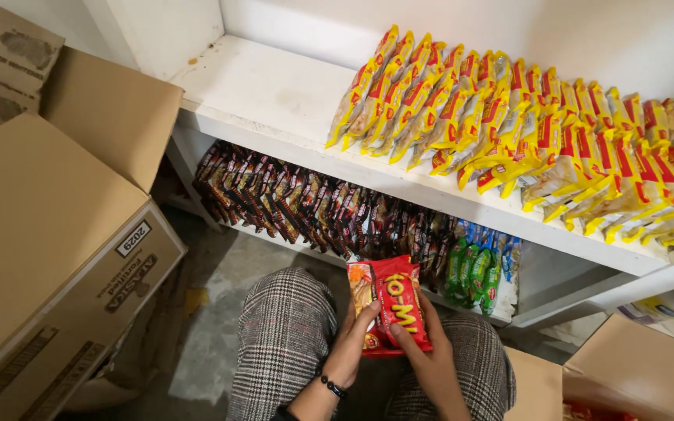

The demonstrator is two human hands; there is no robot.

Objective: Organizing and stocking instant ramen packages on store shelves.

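Both my hands hold a small stack of red and orange noodle packets above my knees, in front of the lower shelf. My left hand, with a dark bead bracelet on the wrist, grips the stack's left edge. My right hand holds the right side, thumb across the front. On the lower shelf stands a long row of dark brown and red packets, with several green packets at its right end.
The white upper shelf carries rows of yellow and red packets on its right part. A large closed cardboard box stands at the left. An open cardboard box sits at the lower right. My checked trousers cover my knees over a grey floor.
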